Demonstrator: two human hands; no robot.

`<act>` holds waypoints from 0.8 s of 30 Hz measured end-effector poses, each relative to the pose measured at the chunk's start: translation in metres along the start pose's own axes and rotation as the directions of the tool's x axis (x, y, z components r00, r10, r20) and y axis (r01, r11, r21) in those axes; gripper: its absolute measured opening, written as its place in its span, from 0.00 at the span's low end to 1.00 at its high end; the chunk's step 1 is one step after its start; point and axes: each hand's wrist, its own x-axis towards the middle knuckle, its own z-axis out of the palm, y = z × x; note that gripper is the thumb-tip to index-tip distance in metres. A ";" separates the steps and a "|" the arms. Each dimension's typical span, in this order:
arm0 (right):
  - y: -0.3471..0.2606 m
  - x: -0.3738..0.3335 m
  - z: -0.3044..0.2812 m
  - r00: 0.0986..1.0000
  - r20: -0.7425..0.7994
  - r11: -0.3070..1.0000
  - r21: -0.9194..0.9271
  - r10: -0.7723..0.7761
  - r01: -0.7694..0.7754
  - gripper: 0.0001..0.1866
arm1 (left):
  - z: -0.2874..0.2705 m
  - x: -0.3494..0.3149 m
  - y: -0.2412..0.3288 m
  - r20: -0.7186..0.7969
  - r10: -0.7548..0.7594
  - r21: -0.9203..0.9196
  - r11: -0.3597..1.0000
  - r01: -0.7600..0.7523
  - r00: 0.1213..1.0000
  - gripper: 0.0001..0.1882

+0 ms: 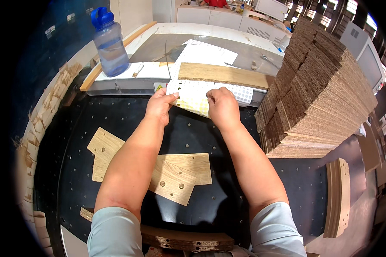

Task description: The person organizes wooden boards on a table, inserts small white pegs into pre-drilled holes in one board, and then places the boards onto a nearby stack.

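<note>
A white sheet of round yellow stickers (192,104) hangs over the edge of the machine bed. My left hand (159,107) grips its left side, thumb on top and fingers behind. Over the sheet's right part, my right hand (224,108) is closed in a pinch, and whatever lies between its fingertips is hidden. Right of that hand shows a sheet with grey dots (243,94). A wood-grain strip (227,73) lies across the papers just beyond both hands. Below my forearms, wood-grain boards with drilled holes (176,176) lie crossed on the black table.
A blue water bottle (112,47) stands at the far left. On the right rises a tall stack of chipboard strips (317,92). Several curved boards (336,197) sit at the table's right edge, and more (186,238) at the near edge. Loose white papers (206,53) lie beyond the strip.
</note>
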 end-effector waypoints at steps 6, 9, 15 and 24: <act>0.000 0.001 0.000 0.999 -0.018 1.000 0.009 -0.027 0.028 0.05 | 0.000 0.001 -0.001 -0.005 -0.002 -0.008 1.000 0.002 1.000 0.15; 0.000 0.000 0.001 0.999 -0.023 0.999 0.001 -0.046 0.046 0.05 | -0.002 0.000 -0.001 0.007 -0.004 -0.007 1.000 0.005 1.000 0.16; 0.000 0.000 -0.001 1.000 -0.019 0.999 0.023 -0.023 0.024 0.05 | 0.001 -0.003 0.000 0.006 0.000 -0.005 1.000 0.000 1.000 0.15; 0.000 0.001 -0.005 0.999 0.047 0.998 0.052 0.018 -0.020 0.03 | 0.001 -0.005 -0.001 -0.003 0.012 -0.007 1.000 -0.012 1.000 0.13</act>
